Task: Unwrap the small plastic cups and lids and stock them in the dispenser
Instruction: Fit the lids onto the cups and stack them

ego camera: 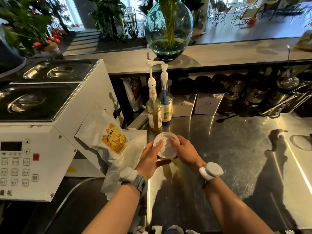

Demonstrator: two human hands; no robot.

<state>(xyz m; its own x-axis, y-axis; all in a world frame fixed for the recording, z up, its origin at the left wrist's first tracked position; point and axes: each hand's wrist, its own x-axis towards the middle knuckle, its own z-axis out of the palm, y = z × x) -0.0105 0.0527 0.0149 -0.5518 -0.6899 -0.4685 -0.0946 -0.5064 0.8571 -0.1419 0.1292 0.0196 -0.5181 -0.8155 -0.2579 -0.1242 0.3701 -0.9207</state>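
While both hands [168, 153] grip lids [166, 146], counter [228, 149] rt side open.

I hold a round stack of small translucent white plastic lids [166, 145] tilted toward me just above the steel counter, at twelve o'clock from my wrists, my left hand [150, 157] at its nine o'clock edge and my right hand [184, 152] at its three o'clock edge.

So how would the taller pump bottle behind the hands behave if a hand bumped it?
The pump bottle looks tall and narrow with a long pump on top, so it would probably tip rather than slide. It appears to be glass, mostly full: likely heavy, breakable. The steel counter looks slick.
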